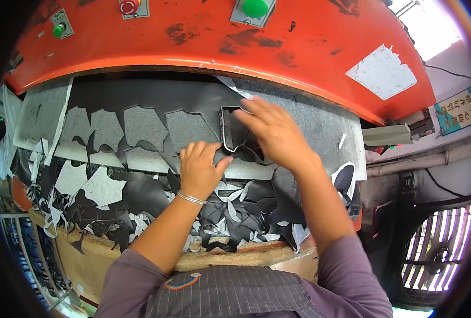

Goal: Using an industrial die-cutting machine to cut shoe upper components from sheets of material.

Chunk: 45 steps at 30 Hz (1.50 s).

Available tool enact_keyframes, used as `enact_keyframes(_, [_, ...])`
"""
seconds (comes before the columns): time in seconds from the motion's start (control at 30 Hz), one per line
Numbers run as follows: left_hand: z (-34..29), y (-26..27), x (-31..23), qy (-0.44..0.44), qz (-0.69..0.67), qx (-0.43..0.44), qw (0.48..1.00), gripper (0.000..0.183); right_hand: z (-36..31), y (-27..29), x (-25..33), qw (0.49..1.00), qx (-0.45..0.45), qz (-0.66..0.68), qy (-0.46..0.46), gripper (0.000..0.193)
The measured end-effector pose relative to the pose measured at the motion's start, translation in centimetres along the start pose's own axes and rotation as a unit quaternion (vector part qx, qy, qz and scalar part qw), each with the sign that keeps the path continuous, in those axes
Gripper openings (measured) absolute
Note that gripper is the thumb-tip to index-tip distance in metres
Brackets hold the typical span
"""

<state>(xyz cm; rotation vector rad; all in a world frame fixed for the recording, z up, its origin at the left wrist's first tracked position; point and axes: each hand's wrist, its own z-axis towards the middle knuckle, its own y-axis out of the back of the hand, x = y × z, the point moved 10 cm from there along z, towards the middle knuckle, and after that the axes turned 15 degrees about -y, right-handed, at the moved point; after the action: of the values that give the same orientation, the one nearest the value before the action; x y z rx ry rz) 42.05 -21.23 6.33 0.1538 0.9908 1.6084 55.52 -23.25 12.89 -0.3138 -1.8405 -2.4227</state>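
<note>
A metal cutting die [224, 132], a steel band bent into an angular outline, stands on a black sheet of material [145, 93]. My left hand [199, 165] lies just left of the die, fingers apart on the sheet, fingertips close to its lower left edge. Over the die's right side reaches my right hand [278, 132], fingers stretched toward its top edge; whether they touch it I cannot tell. Part of the die is hidden below that hand. Left of it, a row of angular cut-outs in the sheet shows the grey board [320, 119] underneath.
The orange press head [203, 42] spans the back, with a red button [129, 6] and green buttons [255, 7]. Black and white offcuts [219, 214] pile along the front, above a wooden edge [241, 259]. At the right stands a fan [437, 254].
</note>
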Motion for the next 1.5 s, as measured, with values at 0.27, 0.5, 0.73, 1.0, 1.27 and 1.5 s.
enact_keyframes(0.27, [-0.8,0.2,1.6,0.069,-0.11,0.02,0.991,0.04,3.0,-5.4,4.7,0.938,0.217,-0.097,0.254,0.021])
enact_keyframes(0.5, [-2.0,0.3,1.9,0.079,-0.134,-0.005,0.988,0.027,-1.0,-2.3,-8.7,0.951,0.074,0.087,-0.287,0.021])
enact_keyframes(0.73, [-1.6,-0.7,1.5,0.054,-0.111,0.007,0.992,0.026,-5.1,-6.2,-8.4,0.883,0.029,0.137,-0.448,0.027])
enact_keyframes(1.0, [-1.1,-1.3,1.3,0.046,-0.088,0.026,0.995,0.028,-8.6,-5.9,-6.5,0.929,0.019,0.204,-0.309,0.085])
enact_keyframes(1.27, [-0.2,-2.4,1.1,0.033,-0.068,0.101,0.992,0.027,-8.2,-5.6,-6.5,0.955,-0.041,0.096,-0.277,0.064])
enact_keyframes(1.5, [-0.8,-2.6,1.9,0.047,-0.127,0.112,0.984,0.023,-8.3,-5.8,-7.4,0.959,0.012,0.139,-0.247,0.063])
